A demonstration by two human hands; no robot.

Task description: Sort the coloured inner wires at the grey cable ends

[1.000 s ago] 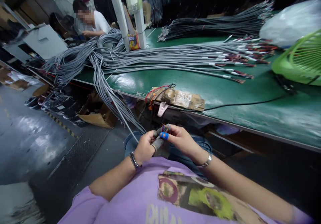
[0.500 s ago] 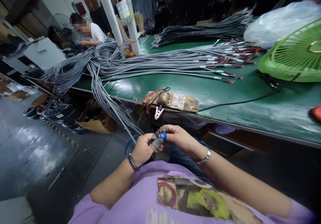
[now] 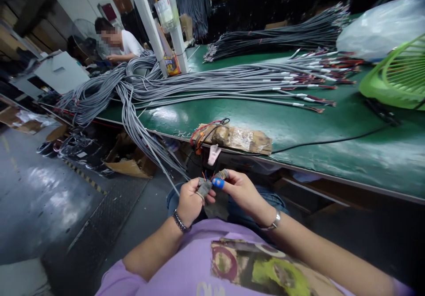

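Before the near edge of the table (image 3: 318, 165), the left hand (image 3: 191, 201) pinches thin wires (image 3: 203, 175), probably to steady them for the right hand (image 3: 244, 194), whose thumb and forefinger are drawn together beside them; whether these grip one cannot be told. The wires look fine and splayed, orange and blue, near grey cables (image 3: 141, 132) draping off the table.

Grey cables (image 3: 206, 78) and black cables (image 3: 259, 42) lie on the green bench (image 3: 318, 128).

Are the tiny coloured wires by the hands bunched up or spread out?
Spread out at the tips: an orange wire and a blue wire poke up separately above the left hand. Lower down, cannot tell: they're hidden.
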